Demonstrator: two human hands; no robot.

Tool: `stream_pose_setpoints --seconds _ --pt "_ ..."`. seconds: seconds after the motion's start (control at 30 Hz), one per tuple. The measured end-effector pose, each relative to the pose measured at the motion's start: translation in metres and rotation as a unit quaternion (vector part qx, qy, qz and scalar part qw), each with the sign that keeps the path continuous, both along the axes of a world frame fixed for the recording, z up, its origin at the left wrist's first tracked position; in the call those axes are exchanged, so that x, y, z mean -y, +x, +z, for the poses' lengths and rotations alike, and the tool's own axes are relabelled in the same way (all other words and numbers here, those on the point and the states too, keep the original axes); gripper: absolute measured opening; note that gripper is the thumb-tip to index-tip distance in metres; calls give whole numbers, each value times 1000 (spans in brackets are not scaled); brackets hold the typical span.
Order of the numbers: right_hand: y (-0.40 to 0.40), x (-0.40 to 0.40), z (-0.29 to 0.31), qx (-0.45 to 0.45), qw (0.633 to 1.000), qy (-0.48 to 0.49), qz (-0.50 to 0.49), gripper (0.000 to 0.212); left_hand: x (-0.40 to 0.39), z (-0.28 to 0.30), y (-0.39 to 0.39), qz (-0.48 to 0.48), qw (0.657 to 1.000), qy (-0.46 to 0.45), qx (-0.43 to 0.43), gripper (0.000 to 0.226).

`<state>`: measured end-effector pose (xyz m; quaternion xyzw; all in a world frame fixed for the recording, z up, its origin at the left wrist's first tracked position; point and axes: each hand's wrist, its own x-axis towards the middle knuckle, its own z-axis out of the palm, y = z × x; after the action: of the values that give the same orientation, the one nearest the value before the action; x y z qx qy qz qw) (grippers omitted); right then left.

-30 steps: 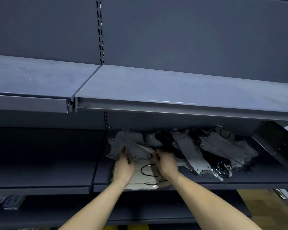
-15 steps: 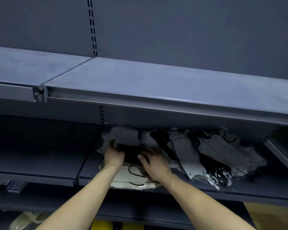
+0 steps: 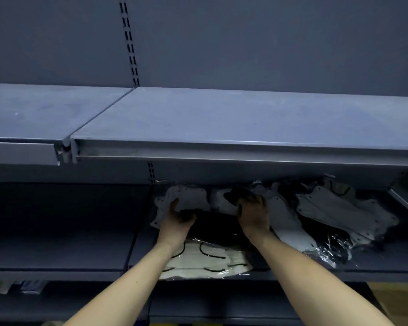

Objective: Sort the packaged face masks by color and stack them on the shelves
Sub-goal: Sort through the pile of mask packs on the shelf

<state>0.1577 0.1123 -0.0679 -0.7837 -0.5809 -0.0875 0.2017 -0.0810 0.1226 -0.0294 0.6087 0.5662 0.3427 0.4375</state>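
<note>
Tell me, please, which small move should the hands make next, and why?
Probably draw the black mask pack forward, out of the pile. Both the left hand and the right hand have a grip on its ends, and it lies over the cream masks, a different color.

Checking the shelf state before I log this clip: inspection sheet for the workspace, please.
Surface: grey metal middle shelf carries the masks; the upper shelf carries nothing seen.
Job's things: cream mask packs stacked at the front edge; a black mask pack lies on that stack; a loose heap of grey and black packs to the right; a grey pack behind the left hand.
Clutter: small pale items on the lower left shelf, too dim to identify.
Grippers: left hand grips the black pack's left end; right hand grips its right end.
Cables: nothing seen.
Surroundings: dark back panel with a slotted upright; brown cardboard at lower right.
</note>
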Motion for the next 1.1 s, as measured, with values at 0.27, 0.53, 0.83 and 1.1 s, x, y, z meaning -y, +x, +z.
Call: stream_pose_setpoints --seconds 0.27,0.53,0.83,1.1 --pt "-43 22 5 -26 976 158 150 7 -2 -9 -10 -22 1000 11 14 68" --pt "-81 50 -2 -31 951 -55 303 41 9 -4 1 -35 974 151 -165 54" --pt "-67 51 3 -127 946 -91 283 44 9 -13 -19 -187 936 176 -242 60" --pt "-28 20 9 -117 990 -54 57 50 9 -11 -13 -218 916 147 -302 55"
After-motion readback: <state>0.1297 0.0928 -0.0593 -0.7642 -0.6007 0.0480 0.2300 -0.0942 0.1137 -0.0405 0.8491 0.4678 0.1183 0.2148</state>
